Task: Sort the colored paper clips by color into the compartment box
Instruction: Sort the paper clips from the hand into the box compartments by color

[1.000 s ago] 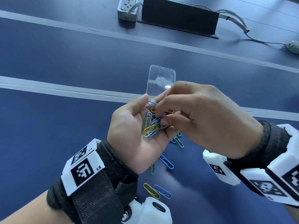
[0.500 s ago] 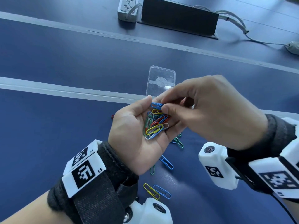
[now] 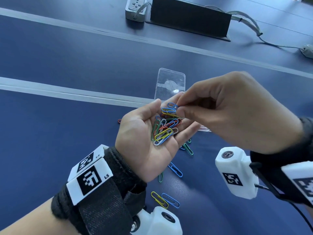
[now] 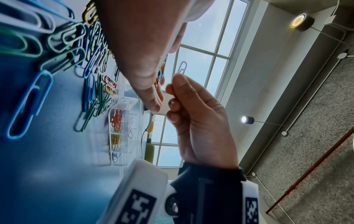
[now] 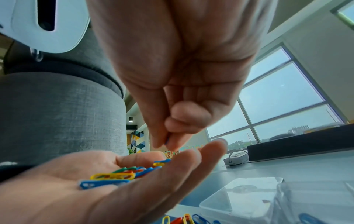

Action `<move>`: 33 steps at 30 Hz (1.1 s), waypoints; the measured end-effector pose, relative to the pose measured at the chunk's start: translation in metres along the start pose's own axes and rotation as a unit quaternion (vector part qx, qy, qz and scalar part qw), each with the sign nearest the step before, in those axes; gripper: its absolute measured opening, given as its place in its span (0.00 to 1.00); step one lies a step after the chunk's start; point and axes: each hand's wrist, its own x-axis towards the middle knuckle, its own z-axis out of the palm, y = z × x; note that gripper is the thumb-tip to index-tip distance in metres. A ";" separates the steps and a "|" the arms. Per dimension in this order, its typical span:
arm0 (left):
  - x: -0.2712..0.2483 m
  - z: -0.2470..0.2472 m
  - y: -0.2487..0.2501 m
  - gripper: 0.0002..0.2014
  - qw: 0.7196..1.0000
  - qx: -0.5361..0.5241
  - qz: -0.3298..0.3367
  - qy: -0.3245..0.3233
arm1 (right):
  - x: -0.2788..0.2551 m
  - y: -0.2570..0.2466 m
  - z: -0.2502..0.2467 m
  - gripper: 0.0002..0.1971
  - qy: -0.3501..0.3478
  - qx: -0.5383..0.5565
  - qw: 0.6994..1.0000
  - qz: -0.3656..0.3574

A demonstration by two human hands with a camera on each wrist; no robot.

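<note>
While my left hand (image 3: 149, 141) cupped the mixed clips (image 3: 165, 131) palm-up, right hand (image 3: 237, 112) fingertips pinched one blue clip (image 3: 171, 105) above them; best lifted singly, untangled.

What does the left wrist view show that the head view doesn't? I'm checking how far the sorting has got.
Only the left wrist: the box compartments, with red clips and yellow clips already sorted. Only the head: the mixed pile in the left hand, and the right hand pinching a blue clip. Both: loose clips on the table.
</note>
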 end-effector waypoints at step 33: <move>-0.001 0.003 -0.002 0.17 1.000 -0.005 -0.019 -0.003 | -0.001 0.000 0.010 0.13 -0.009 -0.104 0.994 -0.015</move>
